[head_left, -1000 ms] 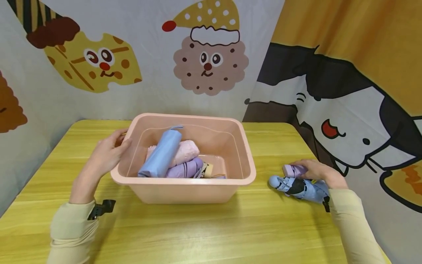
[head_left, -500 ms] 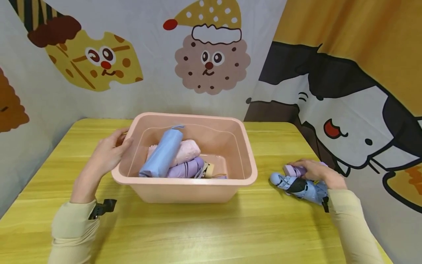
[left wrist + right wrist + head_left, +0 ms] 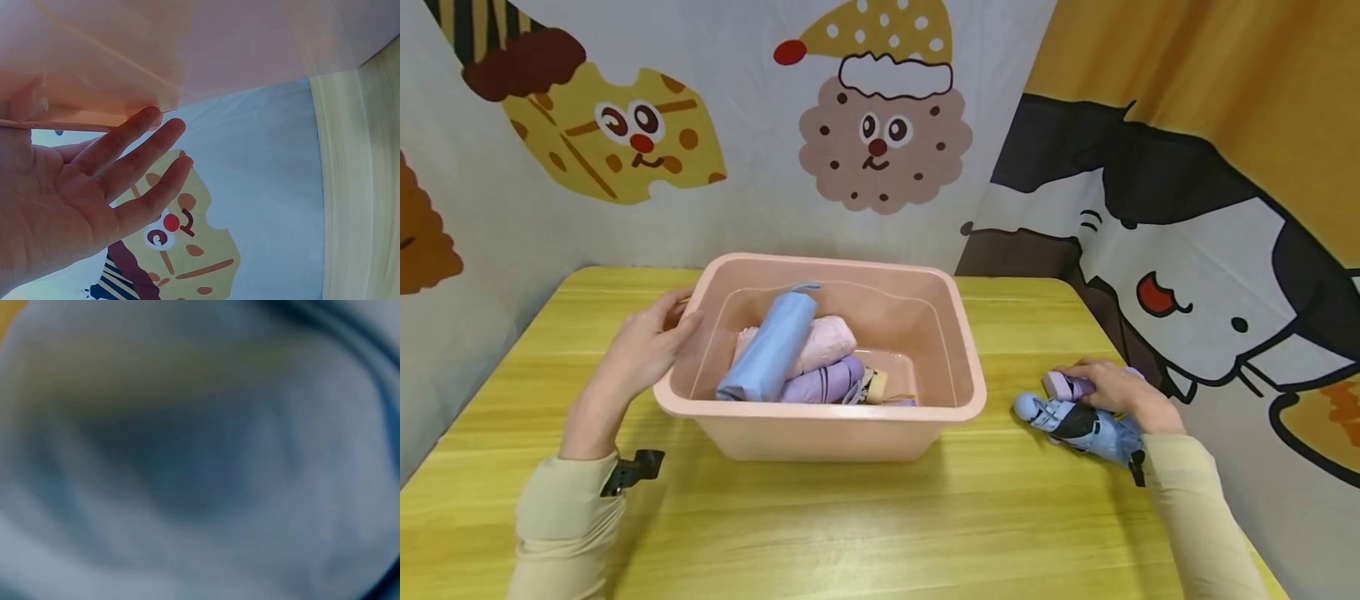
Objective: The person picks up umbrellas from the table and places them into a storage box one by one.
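Observation:
In the head view, my left hand [image 3: 638, 346] grips the left rim of a pink plastic bin [image 3: 820, 437], thumb over the edge. The left wrist view has the other fingers [image 3: 134, 159] stretched out under that rim. At the right, my right hand [image 3: 1116, 390] holds a purple folding umbrella [image 3: 1063, 386] around its middle, its pale end poking out past the fingers. A loosely folded blue umbrella [image 3: 1101, 433] with a dark patch lies just in front of that hand. Blurred blue-grey fabric [image 3: 250, 487] fills the right wrist view.
Inside the bin lie a blue rolled umbrella [image 3: 769, 346], a pink one [image 3: 827, 343], a purple one [image 3: 822, 383] and a cream item [image 3: 874, 387] with dark print. Everything stands on a yellow wood-grain table [image 3: 850, 525]. Printed cloth [image 3: 752, 167] hangs behind it.
My right hand has shifted very slightly on the purple umbrella, which has turned a little. The left hand and the bin stay in place.

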Demonstrator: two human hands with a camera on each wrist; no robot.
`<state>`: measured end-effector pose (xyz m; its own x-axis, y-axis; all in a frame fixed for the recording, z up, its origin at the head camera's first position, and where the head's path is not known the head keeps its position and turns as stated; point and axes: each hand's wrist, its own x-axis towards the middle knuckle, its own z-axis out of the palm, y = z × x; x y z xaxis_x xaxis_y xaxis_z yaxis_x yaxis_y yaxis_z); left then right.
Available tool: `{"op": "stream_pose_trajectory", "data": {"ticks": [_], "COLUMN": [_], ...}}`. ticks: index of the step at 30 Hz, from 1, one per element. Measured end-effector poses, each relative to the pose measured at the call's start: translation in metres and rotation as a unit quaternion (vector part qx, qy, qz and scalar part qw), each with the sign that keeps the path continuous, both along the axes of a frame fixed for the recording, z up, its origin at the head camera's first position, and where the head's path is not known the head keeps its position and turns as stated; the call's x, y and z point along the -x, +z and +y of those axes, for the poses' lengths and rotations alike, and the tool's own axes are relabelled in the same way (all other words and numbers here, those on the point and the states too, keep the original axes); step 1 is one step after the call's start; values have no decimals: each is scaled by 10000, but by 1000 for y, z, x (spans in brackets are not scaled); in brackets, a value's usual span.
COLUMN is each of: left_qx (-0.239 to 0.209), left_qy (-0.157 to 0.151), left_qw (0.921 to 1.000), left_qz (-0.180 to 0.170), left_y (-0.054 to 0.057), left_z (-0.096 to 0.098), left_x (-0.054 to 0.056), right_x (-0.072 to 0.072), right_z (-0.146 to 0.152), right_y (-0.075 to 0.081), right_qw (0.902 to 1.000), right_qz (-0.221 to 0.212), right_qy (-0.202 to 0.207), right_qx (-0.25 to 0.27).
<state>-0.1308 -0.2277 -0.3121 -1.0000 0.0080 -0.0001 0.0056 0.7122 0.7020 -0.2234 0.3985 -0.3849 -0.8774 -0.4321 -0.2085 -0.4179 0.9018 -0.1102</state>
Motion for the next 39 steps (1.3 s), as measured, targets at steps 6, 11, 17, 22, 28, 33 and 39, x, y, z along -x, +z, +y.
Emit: {"op": "stream_pose_trajectory", "data": {"ticks": [6, 11, 17, 22, 28, 33, 39], "left_qx": [36, 78, 69, 33, 9, -4, 21], "left_qy": [1, -21, -26, -39, 0, 25, 34], "left_qw": [10000, 10000, 10000, 10000, 10000, 10000, 10000], "left_qz": [20, 43, 56, 25, 36, 19, 3], "left_y": [0, -1, -2, -1, 1, 1, 1], "left_z": [0, 0, 0, 0, 0, 1, 1], "left_x": [1, 1, 0, 1, 0, -1, -1], "right_x": [-1, -4, -8, -8, -8, -10, -11], "right_z": [1, 1, -1, -4, -13, -24, -42], "right_y": [-1, -4, -3, 0, 10, 23, 36], "right_qw": [9987, 9976, 9945, 9884, 9783, 9656, 9443], "right_qz": [432, 575, 964, 1437, 2025, 2579, 3281], "right_qy": [-97, -146, -243, -338, -393, -314, 41], "right_qx": [-260, -358, -315, -346, -211, 5, 233]}}
